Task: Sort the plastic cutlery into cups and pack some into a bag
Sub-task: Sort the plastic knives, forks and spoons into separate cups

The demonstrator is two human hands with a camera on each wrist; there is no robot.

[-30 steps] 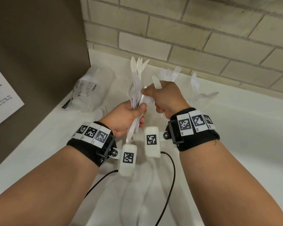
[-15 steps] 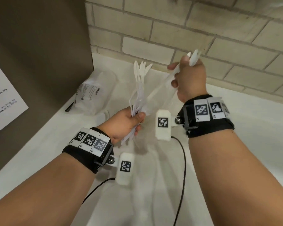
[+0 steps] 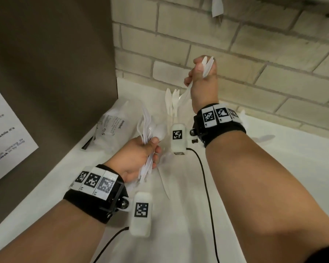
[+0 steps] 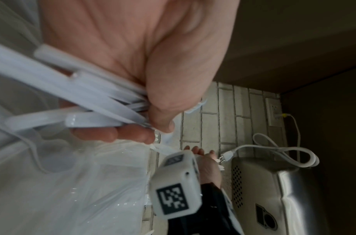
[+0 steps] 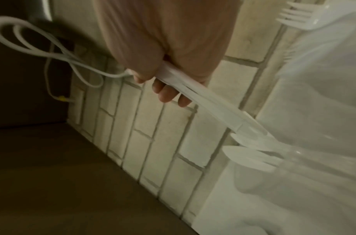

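Left hand (image 3: 139,158) grips a cutlery bundle (image 3: 147,130) low over the white tabletop (image 3: 273,177), right hand (image 3: 202,80) raised clutching knives (image 3: 207,66), a clear bag (image 3: 118,126) beyond, then brown panel (image 3: 55,54) and brick wall (image 3: 254,54).

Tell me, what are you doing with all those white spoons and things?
Sorting plastic cutlery. The left hand grips a big bundle of white cutlery low over the white counter. The right hand holds a few white pieces raised near the brick wall. A plastic bag lies beside them.
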